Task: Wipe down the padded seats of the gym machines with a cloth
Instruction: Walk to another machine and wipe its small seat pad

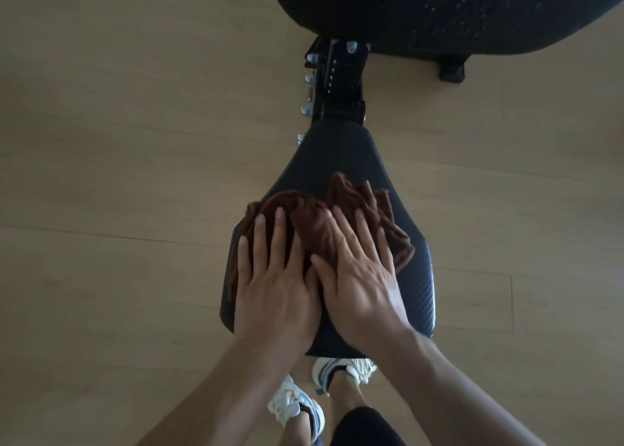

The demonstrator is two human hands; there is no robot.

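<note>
Brown terry cloth [337,216] lies bunched on the near half of the black padded, textured vinyl seat [420,277], and we have both palms flat on it. Our left hand [277,290] presses the left part of the cloth, fingers straight and slightly spread, nothing gripped. Our right hand [361,277] presses the right part likewise, fingers extended, thumb touching the left hand's edge. Neither hand clenches or pinches the fabric; it is held only by downward pressure.

Judged risks from here:
- Cloth is crumpled, with folds standing ahead of the fingertips; a forward push may roll it up instead of dragging it flat, leaving streaks of unwiped vinyl
- Seat narrows toward the black metal adjustment post with silver bolts [332,84]; a long stroke could carry the fingers off the pad into the bolt heads
- Right corner of the cloth sits outside the right hand, near the seat's right side; it may slip over the side and pull free, since nothing grips it
- Far, narrow end and right flank of the seat show no cloth contact; they could be missed
- Second black mesh-textured pad [472,10] beyond appears untouched

Pale wood-plank floor [118,142] below; white trainers [297,408] stand close under the seat's near edge
</note>
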